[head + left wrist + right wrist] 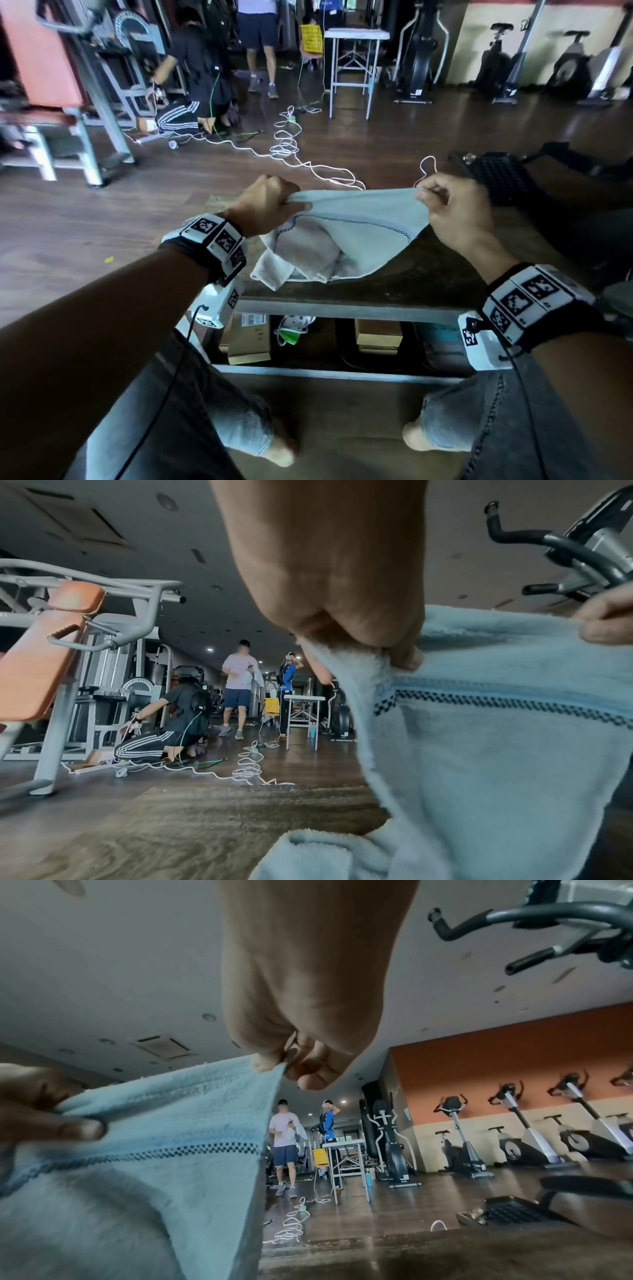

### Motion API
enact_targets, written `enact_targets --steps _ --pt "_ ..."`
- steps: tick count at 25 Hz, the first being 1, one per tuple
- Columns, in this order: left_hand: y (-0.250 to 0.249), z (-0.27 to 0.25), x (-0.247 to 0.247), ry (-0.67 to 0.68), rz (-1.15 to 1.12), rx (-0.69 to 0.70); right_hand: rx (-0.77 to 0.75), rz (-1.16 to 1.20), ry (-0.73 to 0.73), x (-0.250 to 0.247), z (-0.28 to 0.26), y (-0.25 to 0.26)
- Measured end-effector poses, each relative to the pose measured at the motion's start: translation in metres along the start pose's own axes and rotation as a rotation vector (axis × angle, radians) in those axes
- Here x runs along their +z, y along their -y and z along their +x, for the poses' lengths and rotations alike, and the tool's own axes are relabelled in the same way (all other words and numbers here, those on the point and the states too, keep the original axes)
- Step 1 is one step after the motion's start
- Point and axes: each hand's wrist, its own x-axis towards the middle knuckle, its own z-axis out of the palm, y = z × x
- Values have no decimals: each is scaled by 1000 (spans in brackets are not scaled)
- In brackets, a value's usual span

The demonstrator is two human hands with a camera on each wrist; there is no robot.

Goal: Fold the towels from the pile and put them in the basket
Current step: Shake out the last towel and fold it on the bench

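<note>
A person's left hand (265, 202) and right hand (452, 205) each pinch a top corner of a pale blue towel (363, 226), stretched above the table's (428, 274) middle; its lower part hides the crumpled pile (294, 257) beneath.

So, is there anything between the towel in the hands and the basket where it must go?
Nothing visible does. Both the left hand and the right hand pinch the blue towel above the table. The dark basket stands just beyond the right hand, with open space between.
</note>
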Motion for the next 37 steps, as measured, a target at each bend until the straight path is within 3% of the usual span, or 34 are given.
enact_targets --steps 3,7,9,12,16,19,22,25,28,33,37 --pt "2 -12 -18 -21 -109 14 5 39 3 10 1 3" --pt "29 -22 -16 -31 -135 -99 196 99 41 26 3 -13" --pt "46 -28 -2 72 -124 -189 244 16 155 42 -4 -31" --pt "60 -38 34 381 -91 -296 281 -53 391 71 -17 -55" --pt "75 -36 78 478 -98 -448 282 -15 601 114 -18 -61" --pt "79 -23 108 606 -125 -445 269 57 681 150 -14 -57" --pt "76 -10 126 617 -81 -357 251 -3 786 181 -13 -51" --pt "81 20 131 677 -56 -243 218 -36 736 200 5 -48" --pt "97 76 115 509 11 -242 150 -25 542 202 57 -48" --pt "109 165 75 -108 29 -209 61 -35 159 188 168 -67" --pt "127 186 39 -294 -55 -482 148 -108 -85 146 202 -93"
